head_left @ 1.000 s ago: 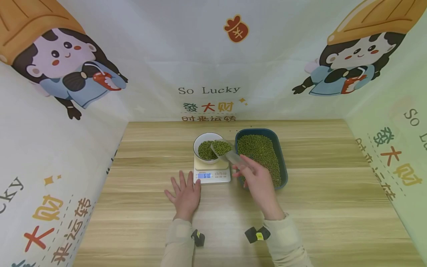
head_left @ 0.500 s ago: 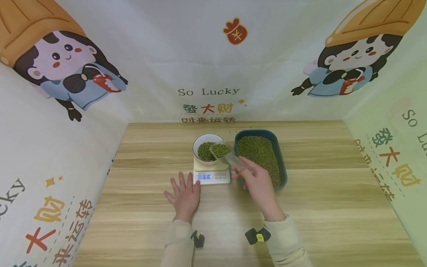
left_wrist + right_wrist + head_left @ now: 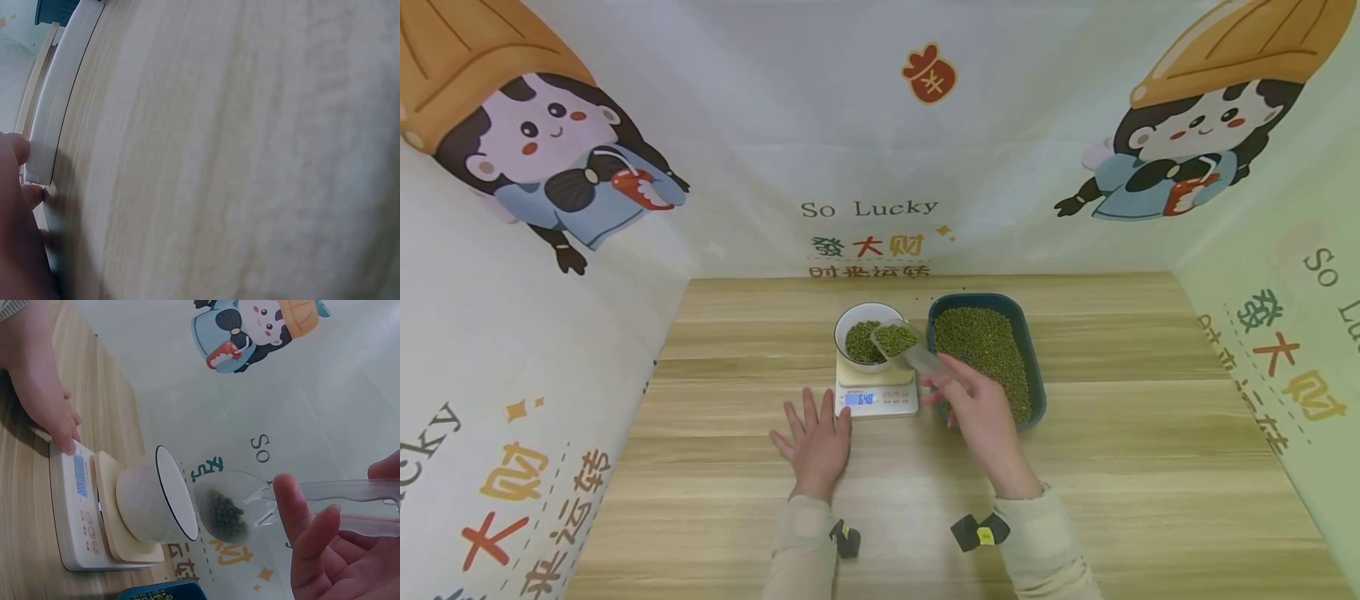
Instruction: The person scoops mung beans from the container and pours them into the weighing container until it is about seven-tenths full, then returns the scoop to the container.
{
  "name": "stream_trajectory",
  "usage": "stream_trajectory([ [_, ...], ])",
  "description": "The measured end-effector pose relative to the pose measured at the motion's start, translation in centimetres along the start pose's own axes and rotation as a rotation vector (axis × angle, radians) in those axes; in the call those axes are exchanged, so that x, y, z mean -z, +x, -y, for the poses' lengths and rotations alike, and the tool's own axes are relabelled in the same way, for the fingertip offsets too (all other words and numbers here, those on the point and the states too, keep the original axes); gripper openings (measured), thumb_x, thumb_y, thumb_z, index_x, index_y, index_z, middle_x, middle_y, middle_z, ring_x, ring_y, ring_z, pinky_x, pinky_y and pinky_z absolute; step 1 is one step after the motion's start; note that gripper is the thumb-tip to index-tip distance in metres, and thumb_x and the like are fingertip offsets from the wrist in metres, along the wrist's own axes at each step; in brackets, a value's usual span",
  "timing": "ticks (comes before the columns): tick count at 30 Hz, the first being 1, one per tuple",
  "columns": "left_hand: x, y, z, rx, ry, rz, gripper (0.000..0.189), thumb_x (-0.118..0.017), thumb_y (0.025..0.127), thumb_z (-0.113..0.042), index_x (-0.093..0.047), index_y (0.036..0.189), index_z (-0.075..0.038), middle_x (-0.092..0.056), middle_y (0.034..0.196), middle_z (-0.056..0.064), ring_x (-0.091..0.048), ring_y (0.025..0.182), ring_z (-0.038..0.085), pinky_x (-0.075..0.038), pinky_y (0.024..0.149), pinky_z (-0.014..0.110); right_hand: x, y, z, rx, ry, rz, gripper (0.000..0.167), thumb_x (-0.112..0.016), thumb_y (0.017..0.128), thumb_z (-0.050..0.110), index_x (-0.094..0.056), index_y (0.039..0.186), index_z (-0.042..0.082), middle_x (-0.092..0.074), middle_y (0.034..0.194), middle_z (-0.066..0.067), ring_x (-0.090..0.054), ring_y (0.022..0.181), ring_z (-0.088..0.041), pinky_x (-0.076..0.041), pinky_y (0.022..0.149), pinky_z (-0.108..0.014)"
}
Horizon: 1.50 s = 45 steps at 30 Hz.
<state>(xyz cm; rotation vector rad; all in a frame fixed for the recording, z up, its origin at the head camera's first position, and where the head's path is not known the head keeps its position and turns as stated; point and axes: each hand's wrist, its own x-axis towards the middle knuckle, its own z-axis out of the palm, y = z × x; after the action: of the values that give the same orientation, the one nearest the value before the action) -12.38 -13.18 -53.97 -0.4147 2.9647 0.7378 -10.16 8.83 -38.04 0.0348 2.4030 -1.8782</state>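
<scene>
My right hand [image 3: 981, 408] grips the handle of a clear plastic scoop [image 3: 337, 490] loaded with green beans [image 3: 896, 339]. The scoop's tip hangs over the right rim of a white bowl [image 3: 147, 497] with a dark edge, which holds more green beans. Under the bowl is a white kitchen scale [image 3: 887, 402] with a cream platform; its lit display looks like 64.8. My left hand [image 3: 818, 454] lies with fingers spread on the table, thumb at the scale's front left corner. In the left wrist view the fingers [image 3: 19, 150] touch the scale's edge.
A dark blue tub [image 3: 1036, 367] full of green beans stands right of the scale, partly under my right hand. A few loose beans lie behind it on the wooden table [image 3: 1120, 467]. A printed cloth [image 3: 760, 150] walls the back and sides.
The scale's display has risen from about 61 to about 64.8. The scoop has shifted very slightly over the bowl's rim. My left hand has stayed in place.
</scene>
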Motion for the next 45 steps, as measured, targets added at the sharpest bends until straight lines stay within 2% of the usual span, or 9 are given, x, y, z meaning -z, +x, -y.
stream_trajectory([
  [10, -0.1, 0.0, 0.1, -0.006, -0.005, 0.001, 0.058, -0.018, 0.093, -0.053, -0.021, 0.143, -0.024, 0.002, 0.15, 0.005, 0.014, 0.132, 0.036, 0.021, 0.091, 0.062, -0.1, -0.1, -0.1, -0.019, -0.018, 0.004, 0.04, -0.047, 0.092, 0.031, -0.046, 0.13, 0.018, -0.068, 0.088, -0.001, -0.044, 0.047, -0.015, -0.04, 0.046, -0.024],
  [17, -0.2, 0.1, 0.3, 0.004, 0.005, -0.001, 0.059, -0.016, 0.092, -0.055, -0.02, 0.143, -0.025, 0.003, 0.15, 0.004, 0.015, 0.132, 0.035, 0.021, 0.091, 0.061, -0.2, -0.1, -0.1, -0.017, -0.017, 0.007, 0.04, -0.047, 0.092, 0.03, -0.047, 0.129, 0.017, -0.068, 0.09, 0.005, -0.044, 0.046, -0.014, -0.041, 0.046, -0.024],
  [37, -0.2, 0.1, 0.3, 0.006, 0.002, 0.005, 0.059, -0.015, 0.092, -0.054, -0.018, 0.143, -0.026, 0.004, 0.15, 0.003, 0.016, 0.132, 0.034, 0.021, 0.091, 0.061, -0.2, 0.0, 0.1, -0.034, 0.035, 0.025, 0.039, -0.048, 0.091, 0.034, -0.047, 0.128, 0.021, -0.068, 0.092, 0.004, -0.044, 0.046, -0.015, -0.041, 0.049, -0.024],
  [45, -0.3, 0.2, 0.4, 0.003, 0.01, 0.007, 0.059, -0.016, 0.092, -0.055, -0.019, 0.143, -0.026, 0.004, 0.15, 0.003, 0.016, 0.132, 0.034, 0.021, 0.091, 0.061, 0.1, -0.6, 1.3, -0.056, 0.057, 0.034, 0.04, -0.047, 0.092, 0.028, -0.046, 0.13, 0.015, -0.067, 0.096, -0.001, -0.045, 0.049, -0.018, -0.04, 0.049, -0.023],
])
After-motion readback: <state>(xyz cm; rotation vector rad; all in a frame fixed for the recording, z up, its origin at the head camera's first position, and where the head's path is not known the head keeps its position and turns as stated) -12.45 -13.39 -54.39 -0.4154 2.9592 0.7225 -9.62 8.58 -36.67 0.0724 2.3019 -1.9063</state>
